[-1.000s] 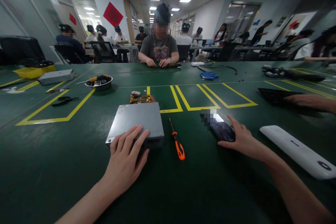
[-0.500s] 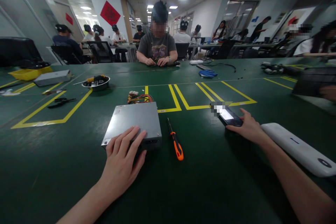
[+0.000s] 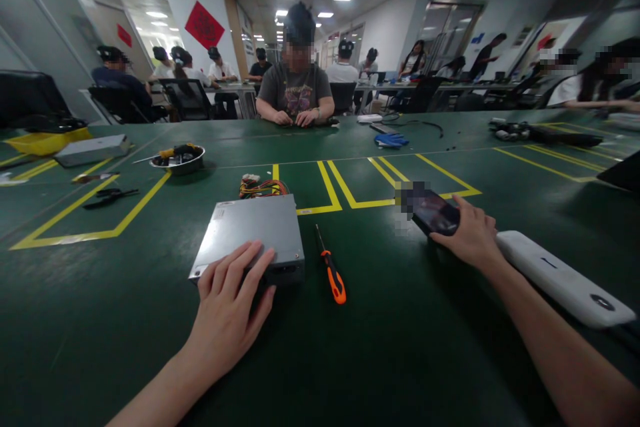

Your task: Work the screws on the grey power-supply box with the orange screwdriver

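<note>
Head: left hand (image 3: 225, 303) splayed on box (image 3: 253, 223), right hand (image 3: 473, 232) clasping phone (image 3: 437, 211), long axis seemingly forward-left.

2 bare hands (image 3: 226, 310), slim fingers (image 3: 239, 260), bare wrists (image 3: 189, 361); 2 slender forearms (image 3: 545, 330), bare to edge of view.

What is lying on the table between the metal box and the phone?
In the head view, an orange-and-black screwdriver lies between the metal box and the phone, nearer to the box.
</note>
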### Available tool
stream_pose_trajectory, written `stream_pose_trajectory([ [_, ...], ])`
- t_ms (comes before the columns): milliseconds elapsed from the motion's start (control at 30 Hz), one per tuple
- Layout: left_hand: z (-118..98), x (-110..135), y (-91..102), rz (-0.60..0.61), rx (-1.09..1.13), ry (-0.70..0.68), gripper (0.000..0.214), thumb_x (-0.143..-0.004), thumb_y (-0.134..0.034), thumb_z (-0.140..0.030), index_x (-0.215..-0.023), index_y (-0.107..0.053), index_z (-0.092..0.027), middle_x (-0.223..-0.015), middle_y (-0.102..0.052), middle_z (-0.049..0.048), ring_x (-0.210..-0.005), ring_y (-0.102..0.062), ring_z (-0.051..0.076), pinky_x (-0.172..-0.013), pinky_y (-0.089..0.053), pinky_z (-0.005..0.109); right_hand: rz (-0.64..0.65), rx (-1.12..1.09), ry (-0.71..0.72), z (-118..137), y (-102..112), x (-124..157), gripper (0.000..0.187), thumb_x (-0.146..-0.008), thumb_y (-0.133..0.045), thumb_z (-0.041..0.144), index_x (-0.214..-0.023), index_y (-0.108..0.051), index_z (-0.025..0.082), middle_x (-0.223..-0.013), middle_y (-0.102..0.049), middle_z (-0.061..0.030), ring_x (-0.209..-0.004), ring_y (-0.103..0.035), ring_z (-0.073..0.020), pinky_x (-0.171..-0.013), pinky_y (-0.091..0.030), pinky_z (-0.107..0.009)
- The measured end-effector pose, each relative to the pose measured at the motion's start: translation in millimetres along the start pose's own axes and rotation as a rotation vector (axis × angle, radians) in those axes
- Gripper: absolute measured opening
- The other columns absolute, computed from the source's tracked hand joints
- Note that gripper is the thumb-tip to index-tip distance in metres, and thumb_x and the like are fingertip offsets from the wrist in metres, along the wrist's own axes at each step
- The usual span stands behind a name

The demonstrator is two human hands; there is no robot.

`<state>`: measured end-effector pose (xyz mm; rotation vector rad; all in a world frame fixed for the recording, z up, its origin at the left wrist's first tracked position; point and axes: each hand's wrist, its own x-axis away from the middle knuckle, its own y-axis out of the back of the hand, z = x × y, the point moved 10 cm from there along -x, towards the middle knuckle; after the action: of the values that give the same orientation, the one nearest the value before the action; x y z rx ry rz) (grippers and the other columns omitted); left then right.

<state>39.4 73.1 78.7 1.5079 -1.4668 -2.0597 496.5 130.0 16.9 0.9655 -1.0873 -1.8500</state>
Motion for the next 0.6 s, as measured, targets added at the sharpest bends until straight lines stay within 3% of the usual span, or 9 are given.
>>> stream_pose_trajectory([
  [100,1,0,0.4,0.005,0.014,0.019,0.049,-0.084,-0.050,-0.023,-0.132,-0.039,-0.025,-0.131,-0.048,0.0095,-0.121,-0.043,0.027,-0.096,-0.029,0.042,-0.121,0.092,0.030,10,14,6,0.091,-0.064,-0.062,0.046,-0.139,-0.016,0.025,-0.138,-0.031,-0.0143,-0.121,-0.029,-0.0486,-0.094,-0.031,-0.061],
  [200,0,0,0.9,0.010,0.017,0.022,0.049,-0.085,-0.050,-0.023,-0.133,-0.038,-0.025,-0.132,-0.048,0.0094,-0.122,-0.043,0.027,-0.096,-0.029,0.042,-0.119,0.136,0.050,12,13,7,0.089,-0.065,-0.061,0.045,-0.140,-0.016,0.025,-0.135,-0.034,-0.0148,-0.120,-0.032,-0.0458,-0.094,-0.033,-0.058],
  [433,1,0,0.2,0.015,0.010,0.016,0.047,-0.085,-0.049,-0.023,-0.131,-0.039,-0.024,-0.132,-0.047,0.0102,-0.122,-0.042,0.026,-0.096,-0.029,0.041,0.152,0.159,0.003,-7,-15,-4,0.059,-0.074,-0.051,0.049,-0.131,-0.040,0.037,-0.118,-0.046,-0.0126,-0.115,-0.039,-0.0454,-0.085,-0.038,-0.059],
  [600,1,0,0.0,0.004,0.000,0.010,0.047,-0.085,-0.050,-0.024,-0.131,-0.040,-0.023,-0.131,-0.048,0.0107,-0.121,-0.043,0.027,-0.096,-0.029,0.042,0.221,0.165,0.003,-10,-19,-7,0.057,-0.072,-0.052,0.054,-0.127,-0.046,0.039,-0.121,-0.047,-0.0113,-0.112,-0.041,-0.0458,-0.086,-0.035,-0.062],
])
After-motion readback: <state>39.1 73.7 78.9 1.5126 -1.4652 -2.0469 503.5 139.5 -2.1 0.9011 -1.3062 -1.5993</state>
